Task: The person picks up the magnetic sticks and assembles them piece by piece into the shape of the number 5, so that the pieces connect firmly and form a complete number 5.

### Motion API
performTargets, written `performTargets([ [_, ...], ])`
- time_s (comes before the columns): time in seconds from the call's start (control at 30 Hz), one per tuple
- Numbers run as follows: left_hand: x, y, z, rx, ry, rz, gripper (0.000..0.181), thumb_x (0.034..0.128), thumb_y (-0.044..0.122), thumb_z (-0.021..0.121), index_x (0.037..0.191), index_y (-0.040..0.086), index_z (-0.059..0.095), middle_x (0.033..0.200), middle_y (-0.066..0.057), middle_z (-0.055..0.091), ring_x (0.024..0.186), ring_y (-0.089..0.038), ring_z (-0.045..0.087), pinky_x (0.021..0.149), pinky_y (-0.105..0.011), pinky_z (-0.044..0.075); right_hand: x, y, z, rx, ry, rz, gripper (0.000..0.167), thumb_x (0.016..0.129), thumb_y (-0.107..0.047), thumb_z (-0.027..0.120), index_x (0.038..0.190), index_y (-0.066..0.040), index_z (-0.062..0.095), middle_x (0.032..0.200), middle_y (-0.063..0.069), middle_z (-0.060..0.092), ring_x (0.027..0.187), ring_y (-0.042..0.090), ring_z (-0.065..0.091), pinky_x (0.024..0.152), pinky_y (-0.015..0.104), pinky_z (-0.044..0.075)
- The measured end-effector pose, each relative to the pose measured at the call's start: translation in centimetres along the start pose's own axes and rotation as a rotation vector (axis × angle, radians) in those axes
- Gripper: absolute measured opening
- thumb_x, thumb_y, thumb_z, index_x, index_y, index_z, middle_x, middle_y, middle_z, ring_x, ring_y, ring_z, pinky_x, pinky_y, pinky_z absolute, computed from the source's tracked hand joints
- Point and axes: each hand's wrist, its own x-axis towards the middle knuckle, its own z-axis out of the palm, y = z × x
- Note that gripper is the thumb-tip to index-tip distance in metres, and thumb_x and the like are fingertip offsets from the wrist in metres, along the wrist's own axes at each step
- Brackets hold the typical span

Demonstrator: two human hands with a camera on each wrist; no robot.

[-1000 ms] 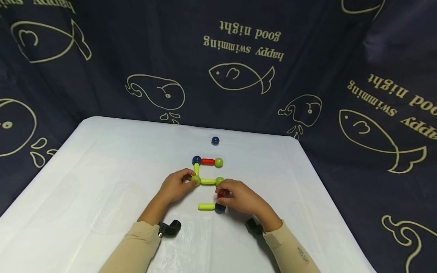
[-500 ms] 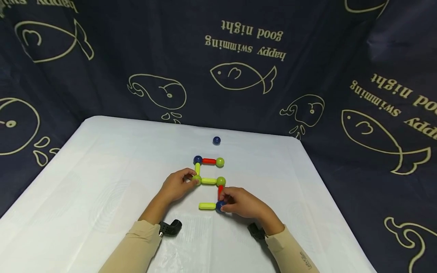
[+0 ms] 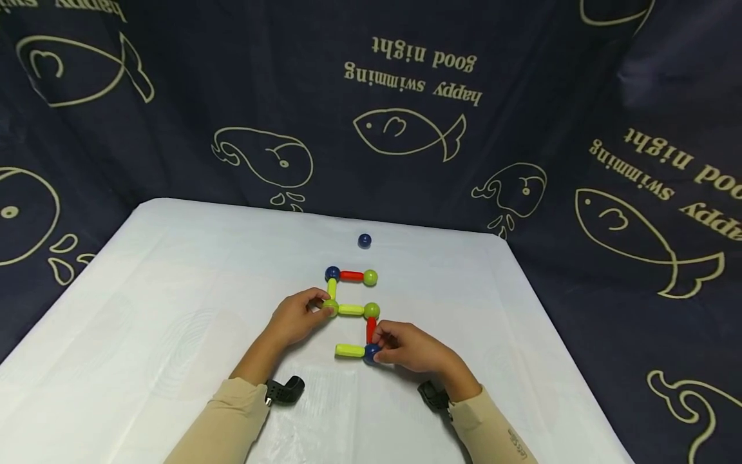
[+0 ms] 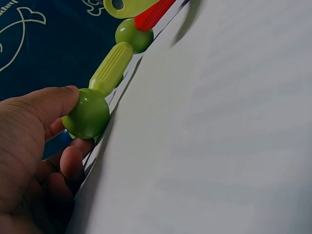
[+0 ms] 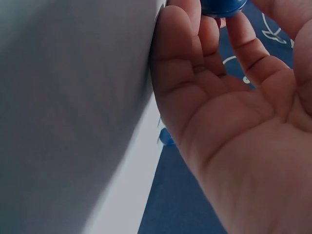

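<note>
A chain of balls and short rods, like a magnetic building set, lies on the white table. My left hand (image 3: 298, 316) pinches the green ball (image 4: 87, 114) at its left bend between thumb and fingers. From that ball, one yellow-green rod (image 3: 332, 289) leads to a far blue ball (image 3: 333, 274), and another (image 3: 351, 310) to a second green ball (image 3: 371, 310). A red rod (image 3: 371, 330) runs down from there to the near blue ball (image 3: 371, 353), which my right hand (image 3: 414, 348) pinches. A yellow-green rod (image 3: 350, 350) extends left from this ball, its other end free.
At the chain's far end, a red rod (image 3: 351, 276) joins the far blue ball to a green ball (image 3: 370, 278). A loose blue ball (image 3: 364, 240) lies farther back. The white table (image 3: 191, 270) meets a dark fish-print curtain (image 3: 324, 77) behind.
My right hand has shifted from over the red rod toward the near blue ball, uncovering the green ball above. The left hand keeps its hold on the green ball.
</note>
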Motion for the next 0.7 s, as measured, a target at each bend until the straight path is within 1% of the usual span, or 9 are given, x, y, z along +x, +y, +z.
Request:
performTargets([
  [0.47, -0.12, 0.16, -0.2, -0.007, 0.005, 0.009, 0.023, 0.0884, 0.027, 0.076, 0.108, 0.016, 0.069, 0.093, 0.004, 0.069, 0.075, -0.011, 0.055, 0.068, -0.033, 0.043, 0.16, 0.33, 0.23, 0.027, 0.001, 0.005, 0.018, 0.09, -0.015, 0.075, 0.099, -0.013, 0.059, 0.085, -0.003, 0.058, 0.078, 0.013, 0.052, 0.068, 0.026, 0.044],
  [0.7, -0.14, 0.01, -0.17, -0.009, 0.006, 0.015, 0.023, 0.0886, 0.027, 0.075, 0.108, 0.017, 0.069, 0.093, 0.004, 0.069, 0.075, -0.012, 0.055, 0.068, -0.033, 0.043, 0.11, 0.22, 0.27, 0.033, -0.001, 0.015, 0.018, 0.09, -0.015, 0.075, 0.099, -0.015, 0.059, 0.086, -0.004, 0.058, 0.079, 0.013, 0.053, 0.068, 0.026, 0.045],
])
